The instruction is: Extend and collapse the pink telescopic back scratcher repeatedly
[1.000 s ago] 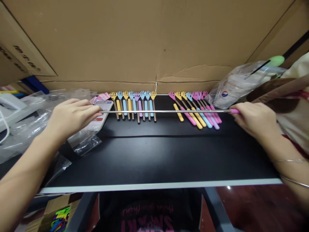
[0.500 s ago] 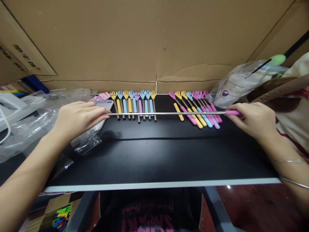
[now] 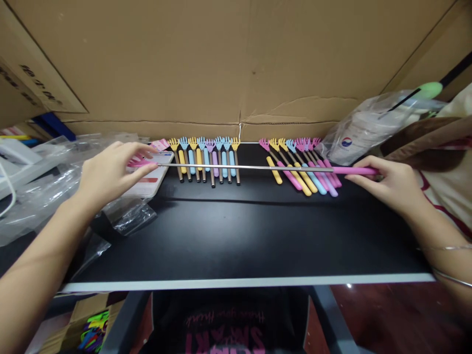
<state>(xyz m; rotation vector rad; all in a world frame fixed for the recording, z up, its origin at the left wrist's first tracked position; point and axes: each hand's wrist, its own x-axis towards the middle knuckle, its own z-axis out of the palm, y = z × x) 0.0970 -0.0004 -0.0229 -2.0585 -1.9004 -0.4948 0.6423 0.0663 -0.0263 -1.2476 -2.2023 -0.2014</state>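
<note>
So the left hand [image 3: 106, 174] is pinching the pink claw end of a fully extended telescopic back scratcher [image 3: 250, 168], while the right hand [image 3: 391, 183] grips its pink handle, and the thin metal rod is stretched level above the black table [image 3: 239, 236]. Behind it there's a neat row of collapsed back scratchers [image 3: 204, 160] in yellow, blue and purple, plus a looser pink-heavy bunch [image 3: 300, 164] to the right, all lined up against the cardboard box [image 3: 228, 64]. A phone [image 3: 151, 172] and crinkly plastic bags [image 3: 40, 182] sit near the left hand, with another clear bag [image 3: 363, 128] at back right.
</note>
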